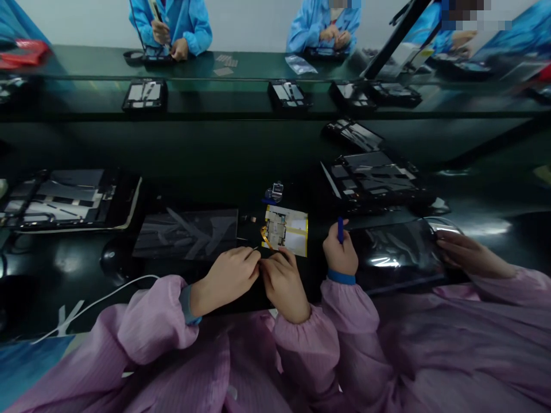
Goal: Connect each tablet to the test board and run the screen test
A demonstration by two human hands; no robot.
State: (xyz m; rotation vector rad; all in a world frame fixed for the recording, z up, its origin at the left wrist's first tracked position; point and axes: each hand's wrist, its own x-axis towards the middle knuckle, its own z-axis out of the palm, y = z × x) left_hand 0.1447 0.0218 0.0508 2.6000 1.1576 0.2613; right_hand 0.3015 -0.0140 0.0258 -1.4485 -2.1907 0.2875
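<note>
My left hand is closed in a pinch, palm down, and a thin pale sliver shows at its fingertips. Against it, my right hand has its fingers bent and pressed together; whatever it grips is too small or hidden. Just beyond the fingers lies a flat board with yellow edges, part circuitry and part silvery panel. An orange flex cable runs from its left side down towards my right fingers. To the left of the board is a dark glass panel with clear film on it.
Beside me on the right, a co-worker's hand holds a blue pen-like tool over a dark screen. Opened tablet-like devices lie at left and right. A white cable crosses the left. People in blue work opposite, behind a raised shelf.
</note>
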